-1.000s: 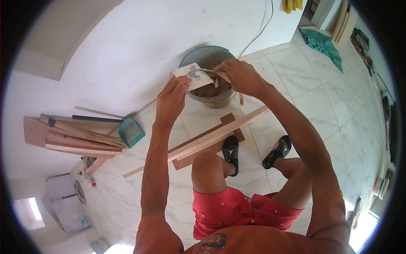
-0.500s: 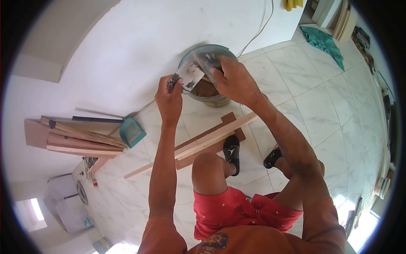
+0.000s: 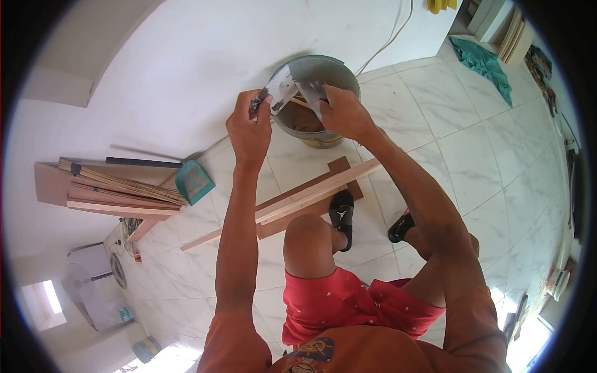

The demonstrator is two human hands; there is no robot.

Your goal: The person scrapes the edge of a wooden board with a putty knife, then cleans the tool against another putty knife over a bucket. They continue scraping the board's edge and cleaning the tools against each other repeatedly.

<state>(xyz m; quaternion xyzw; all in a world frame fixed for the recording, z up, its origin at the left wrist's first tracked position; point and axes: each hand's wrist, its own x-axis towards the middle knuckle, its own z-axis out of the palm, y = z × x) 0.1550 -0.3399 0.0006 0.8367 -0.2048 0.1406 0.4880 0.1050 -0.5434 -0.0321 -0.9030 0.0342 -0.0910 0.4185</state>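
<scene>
My left hand (image 3: 250,130) is closed around the dark, smeared end of a flat, pale putty knife (image 3: 280,82), whose blade carries dark patches. A second putty knife (image 3: 307,91), greyer and also wide-bladed, is pinched in my right hand (image 3: 349,115). The two blades come together in a V over a round bucket (image 3: 349,73), their far edges overlapping in this view. Brownish material and some thin light strips show inside the bucket, partly hidden by the blades and my right hand.
Wooden planks (image 3: 317,193) lie on the tiled floor by my feet. Boards and sticks (image 3: 118,196) lean at the left wall beside a teal dustpan (image 3: 194,182). A cord (image 3: 388,43) runs down the wall behind the bucket. Teal cloth (image 3: 484,65) lies at upper right.
My right hand and its putty knife have shifted slightly, and the blade, blurred before, now shows more sharply. The bucket's opening is more exposed. My left hand keeps its hold.
</scene>
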